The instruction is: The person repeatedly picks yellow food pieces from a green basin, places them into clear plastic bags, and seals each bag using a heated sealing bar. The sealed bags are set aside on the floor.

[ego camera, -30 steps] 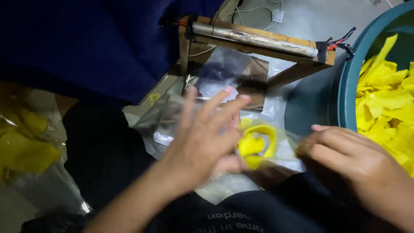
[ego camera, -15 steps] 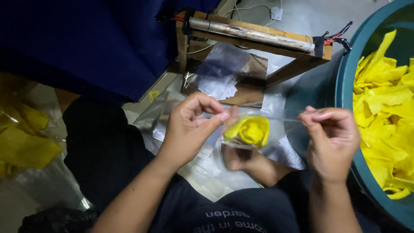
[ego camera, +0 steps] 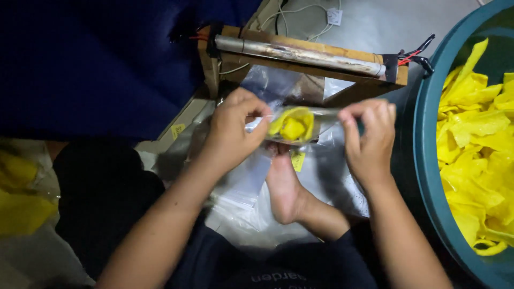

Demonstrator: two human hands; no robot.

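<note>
Head view | clear bag (ego camera: 300, 126) with yellow piece (ego camera: 293, 127) is pinched taut by left hand (ego camera: 233, 131) and right hand (ego camera: 369, 139) fingers | mouth is best kept flat, level before sealer bar (ego camera: 300, 53).

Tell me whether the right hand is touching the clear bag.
Touching: the head view shows the right hand pinching one end of the clear bag.

Small home packing spot, set up on the floor.

Low wooden frame (ego camera: 300, 59) with a scorched metal sealing bar (ego camera: 300, 52) and loose wires (ego camera: 300, 10); stack of clear plastic bags (ego camera: 251, 182) spread beneath; big teal tub (ego camera: 428, 160) heaped with yellow pieces (ego camera: 476, 139); bare foot (ego camera: 284, 187) tucked among the bags; filled bags (ego camera: 21, 208) of yellow piled aside.
</note>
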